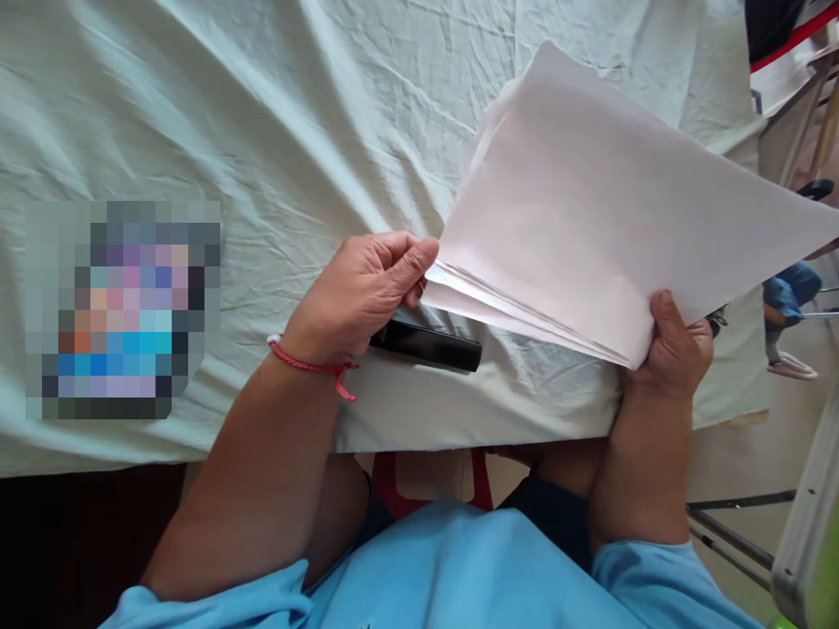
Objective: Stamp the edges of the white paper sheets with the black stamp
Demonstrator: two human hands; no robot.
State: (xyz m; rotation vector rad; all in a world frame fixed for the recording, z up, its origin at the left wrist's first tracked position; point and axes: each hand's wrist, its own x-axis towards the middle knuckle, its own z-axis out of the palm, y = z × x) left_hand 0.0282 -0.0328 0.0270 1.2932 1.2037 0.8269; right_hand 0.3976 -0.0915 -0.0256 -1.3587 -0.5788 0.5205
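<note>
A stack of white paper sheets (609,192) is held above the cloth, its lower edge fanned a little apart. My right hand (678,345) grips the bottom right corner, thumb on top and fingers hidden beneath. At the left corner my left hand (373,288) is closed, thumb and forefinger pinching the sheets' edge. A red braided cord circles my left wrist. Partly under my left hand lies a long black object (429,344), perhaps a stapler, on the cloth; its left end is hidden.
A pale, wrinkled cloth (275,114) covers the table. At the left lies a blurred-out rectangular thing (124,314) with a colourful face. Metal frame legs (740,502) stand at the lower right, and another person's foot (790,362) shows beyond the table's right edge.
</note>
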